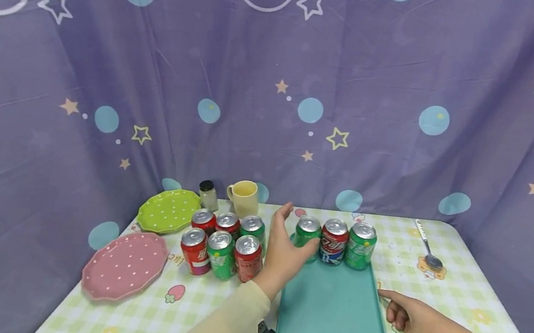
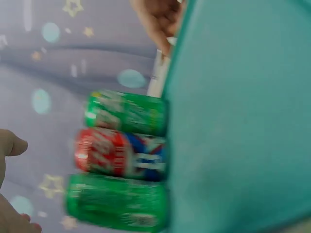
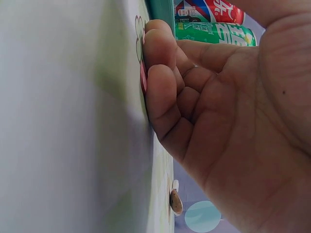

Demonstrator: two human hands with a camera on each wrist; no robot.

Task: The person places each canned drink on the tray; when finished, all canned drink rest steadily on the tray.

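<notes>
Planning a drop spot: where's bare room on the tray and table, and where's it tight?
Free: the teal tray in front of its three cans; the table strip between spoon and right hand. Crowded: the six-can cluster beside the left hand, hemmed by green plate, pink plate and mug.

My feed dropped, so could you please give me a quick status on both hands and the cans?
Left hand open beside green can on teal tray. Right hand open, resting on table by the tray edge. Six cans wait left of the tray.
</notes>
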